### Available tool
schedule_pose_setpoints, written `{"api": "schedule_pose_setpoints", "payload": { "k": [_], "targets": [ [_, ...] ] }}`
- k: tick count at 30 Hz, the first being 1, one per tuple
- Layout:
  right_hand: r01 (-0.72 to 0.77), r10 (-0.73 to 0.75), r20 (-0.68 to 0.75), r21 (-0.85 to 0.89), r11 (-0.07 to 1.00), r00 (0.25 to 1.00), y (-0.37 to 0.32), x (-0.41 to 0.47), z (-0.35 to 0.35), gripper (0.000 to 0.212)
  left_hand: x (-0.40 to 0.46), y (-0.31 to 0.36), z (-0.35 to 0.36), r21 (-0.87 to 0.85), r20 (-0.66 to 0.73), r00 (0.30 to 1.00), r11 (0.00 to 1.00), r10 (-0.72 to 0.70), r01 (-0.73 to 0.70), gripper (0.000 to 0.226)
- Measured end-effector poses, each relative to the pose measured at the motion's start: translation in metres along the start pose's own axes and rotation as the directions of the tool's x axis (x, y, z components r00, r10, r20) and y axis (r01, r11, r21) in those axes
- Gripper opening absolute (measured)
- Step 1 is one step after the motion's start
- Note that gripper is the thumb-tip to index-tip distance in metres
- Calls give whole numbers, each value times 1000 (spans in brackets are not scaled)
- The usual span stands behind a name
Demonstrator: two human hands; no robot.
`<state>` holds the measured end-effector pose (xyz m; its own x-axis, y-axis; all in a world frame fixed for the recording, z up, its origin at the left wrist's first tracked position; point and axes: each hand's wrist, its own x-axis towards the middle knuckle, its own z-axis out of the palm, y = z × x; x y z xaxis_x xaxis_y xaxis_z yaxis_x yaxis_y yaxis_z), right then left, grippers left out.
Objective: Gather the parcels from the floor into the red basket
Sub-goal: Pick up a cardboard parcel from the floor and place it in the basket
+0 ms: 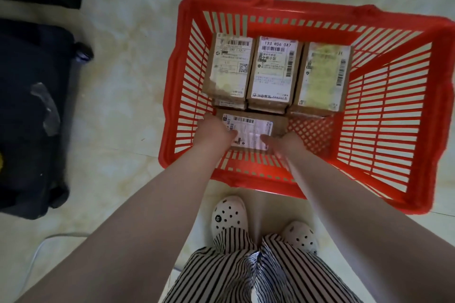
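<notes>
The red basket stands on the tiled floor in front of my feet. Three cardboard parcels with white labels lie side by side at its far end: left, middle, right, each stacked on another parcel. A fourth top parcel sits low in the near left part of the basket. My left hand grips its left end and my right hand grips its right end. My fingers are partly hidden under its edges.
A dark wheeled suitcase lies on the floor to the left. A white cable runs along the floor at lower left. My white clogs stand just behind the basket's near rim. The basket's right half shows bare mesh.
</notes>
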<state>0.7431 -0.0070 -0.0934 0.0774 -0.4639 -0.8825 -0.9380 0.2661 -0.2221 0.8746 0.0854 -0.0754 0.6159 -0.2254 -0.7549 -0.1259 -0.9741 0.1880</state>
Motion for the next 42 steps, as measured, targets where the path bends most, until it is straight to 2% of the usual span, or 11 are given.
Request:
{"api": "schedule_pose_setpoints", "payload": {
  "k": [4,6,10,12,15,20,25,29,32,37,42],
  "targets": [
    [14,-16,12,163,986,1000,-7,-43,-16,56,-43,13,-27,-78,-13,1000,997,7,-8,63],
    [16,-26,31,279,960,999,-8,-75,-31,54,-76,20,-41,-145,-14,1000,989,22,-23,56],
    [101,-135,46,450,887,990,6,-156,-81,43,-158,39,-66,-252,-26,999,967,39,-45,49],
    [74,-103,19,564,822,994,25,-199,-112,31,-207,52,-74,-306,-10,999,951,43,-44,44],
    [30,-60,12,764,644,998,58,-257,-159,13,-270,86,-76,-370,57,993,926,106,-78,40],
    [-14,42,-4,908,419,999,135,-308,-242,18,-360,179,-41,-336,146,946,914,289,-227,35],
    [-27,138,-9,966,258,990,233,-315,-314,33,-415,242,40,-282,320,869,914,377,-292,17],
    [-2,220,-35,986,169,975,324,-327,-390,23,-479,300,112,-207,383,830,913,406,-351,27],
    [24,281,-53,994,107,958,381,-338,-442,18,-532,340,157,-159,471,763,893,443,-421,31],
    [88,348,-84,996,3,934,443,-345,-512,21,-592,407,215,-141,510,701,852,499,-504,30],
    [111,400,-74,991,-70,913,484,-331,-565,30,-608,463,260,-92,562,648,817,515,-570,24]
  ]
}}
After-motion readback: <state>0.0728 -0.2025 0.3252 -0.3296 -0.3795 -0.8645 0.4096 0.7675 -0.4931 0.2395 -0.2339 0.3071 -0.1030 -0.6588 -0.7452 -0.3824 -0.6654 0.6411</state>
